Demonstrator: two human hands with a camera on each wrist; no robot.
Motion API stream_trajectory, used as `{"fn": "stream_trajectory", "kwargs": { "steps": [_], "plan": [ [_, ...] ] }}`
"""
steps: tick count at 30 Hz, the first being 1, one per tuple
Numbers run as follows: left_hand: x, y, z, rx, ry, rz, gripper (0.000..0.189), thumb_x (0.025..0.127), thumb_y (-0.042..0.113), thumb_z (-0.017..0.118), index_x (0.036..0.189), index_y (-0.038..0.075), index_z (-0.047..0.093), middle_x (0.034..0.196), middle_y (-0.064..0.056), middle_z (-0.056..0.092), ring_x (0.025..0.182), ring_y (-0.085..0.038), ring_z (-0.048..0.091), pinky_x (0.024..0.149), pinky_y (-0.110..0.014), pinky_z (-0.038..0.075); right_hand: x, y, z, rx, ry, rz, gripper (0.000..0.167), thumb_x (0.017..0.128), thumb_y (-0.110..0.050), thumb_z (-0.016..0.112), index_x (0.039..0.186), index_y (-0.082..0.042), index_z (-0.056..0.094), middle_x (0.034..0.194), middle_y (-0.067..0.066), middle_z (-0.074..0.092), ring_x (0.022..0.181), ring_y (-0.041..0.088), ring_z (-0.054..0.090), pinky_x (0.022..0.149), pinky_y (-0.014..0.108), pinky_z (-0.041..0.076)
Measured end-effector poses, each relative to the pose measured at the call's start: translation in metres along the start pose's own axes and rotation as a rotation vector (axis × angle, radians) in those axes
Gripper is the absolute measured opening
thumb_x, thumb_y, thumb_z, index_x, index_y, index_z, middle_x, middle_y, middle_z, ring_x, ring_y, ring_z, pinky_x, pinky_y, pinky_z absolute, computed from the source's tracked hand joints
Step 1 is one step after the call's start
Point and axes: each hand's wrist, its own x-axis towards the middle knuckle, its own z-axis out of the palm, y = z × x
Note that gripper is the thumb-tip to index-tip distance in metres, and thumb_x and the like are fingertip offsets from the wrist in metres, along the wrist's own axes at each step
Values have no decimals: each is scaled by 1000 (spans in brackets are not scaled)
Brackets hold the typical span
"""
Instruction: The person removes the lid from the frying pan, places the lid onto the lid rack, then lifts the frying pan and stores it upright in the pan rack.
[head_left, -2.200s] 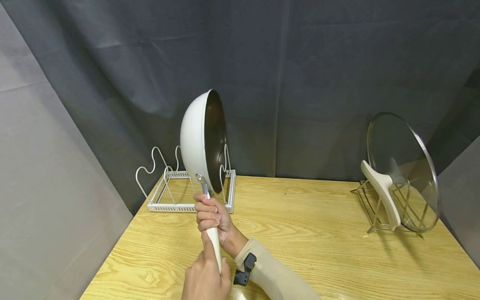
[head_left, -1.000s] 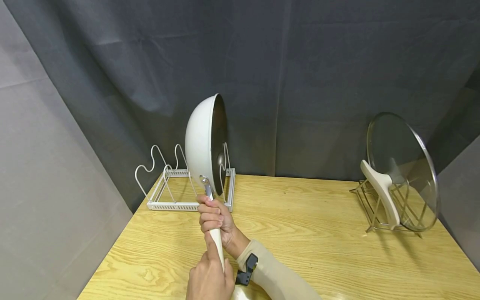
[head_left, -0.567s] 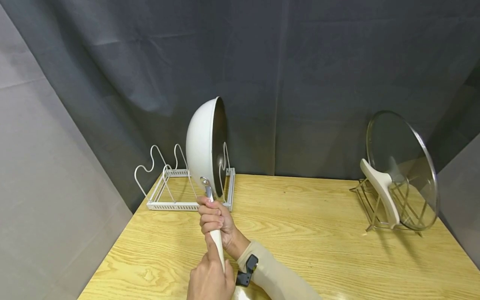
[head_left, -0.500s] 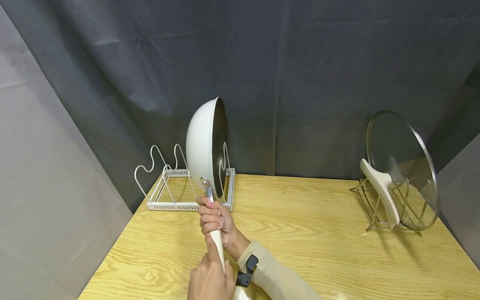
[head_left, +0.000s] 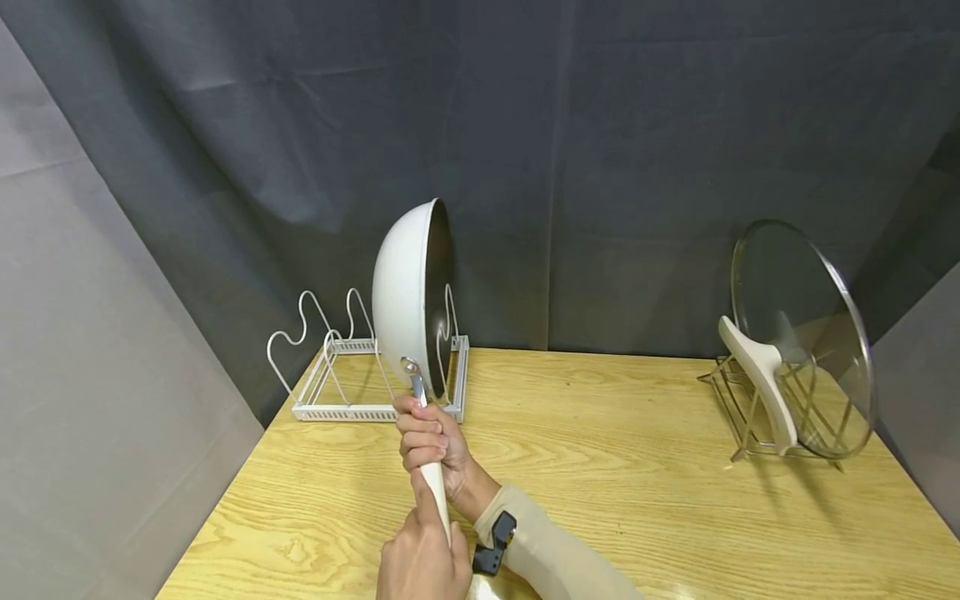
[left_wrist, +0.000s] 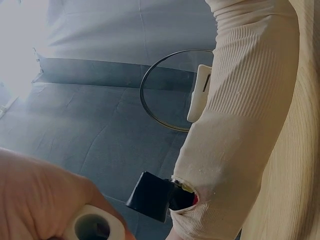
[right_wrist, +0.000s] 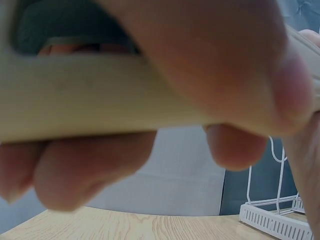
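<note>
A white wok (head_left: 401, 292) with a dark inside stands on edge between the right-hand wires of a white pan rack (head_left: 345, 412). Whether it bears on the rack's base I cannot tell. My right hand (head_left: 431, 437) grips the pale handle (head_left: 435, 492) just below its metal neck. Farther back, near the handle's end, my left hand (head_left: 423, 558) holds on, index finger lying along it. In the left wrist view my left hand (left_wrist: 40, 200) is round the handle's end (left_wrist: 117, 230). The right wrist view shows the left thumb (right_wrist: 225, 65) across the handle (right_wrist: 90, 95), fingers beneath.
At the right of the wooden table (head_left: 585, 483), a glass lid (head_left: 787, 275) with a cream handle (head_left: 765, 375) leans on a wire stand (head_left: 738, 417). A dark curtain (head_left: 637, 167) hangs behind. A black device (head_left: 495, 542) sits on the right sleeve.
Since the earliest frame both hands have brought the wok lower and slightly right, deeper between the rack wires. In the last half second it has sunk only a little. Both grips stay the same.
</note>
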Motion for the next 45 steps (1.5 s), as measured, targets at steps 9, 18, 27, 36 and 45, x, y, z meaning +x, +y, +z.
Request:
{"fn": "stream_trajectory", "kwargs": {
  "steps": [9, 18, 27, 36, 45],
  "plan": [
    [0, 0, 1, -1, -15, -5, 81, 75, 7, 79, 141, -20, 41, 66, -11, 60, 45, -19, 55, 40, -31, 43, -2, 1, -2, 10, 2, -5, 12, 99, -4, 54, 94, -13, 50, 59, -12, 30, 44, -2, 33, 41, 11, 31],
    [0, 0, 1, 5, -39, -28, 81, 77, 9, 79, 142, -20, 39, 64, -8, 58, 45, -18, 54, 40, -32, 43, -3, 2, -4, 9, 11, -12, 12, 99, -4, 55, 94, -13, 50, 60, -12, 30, 44, -2, 33, 41, 10, 31],
    [1, 0, 2, -3, -51, -33, 81, 77, 8, 79, 142, -21, 39, 65, -10, 59, 46, -18, 55, 41, -32, 44, -5, 2, -6, 12, 10, -14, 12, 99, -3, 55, 94, -13, 50, 60, -12, 30, 44, -2, 34, 42, 11, 32],
    [0, 0, 5, 1, -52, -51, 82, 77, 8, 78, 143, -20, 39, 64, -9, 57, 46, -20, 55, 42, -33, 44, -7, 1, -9, 5, 11, -10, 12, 99, -4, 55, 94, -13, 50, 60, -12, 31, 44, -2, 33, 41, 11, 31],
    [-2, -2, 9, -5, -46, -44, 80, 76, 7, 78, 141, -20, 41, 64, -9, 58, 46, -19, 54, 42, -33, 44, -13, 1, -15, 36, 25, -19, 12, 100, -3, 54, 94, -13, 50, 61, -12, 31, 45, -1, 35, 42, 11, 32]
  ]
}}
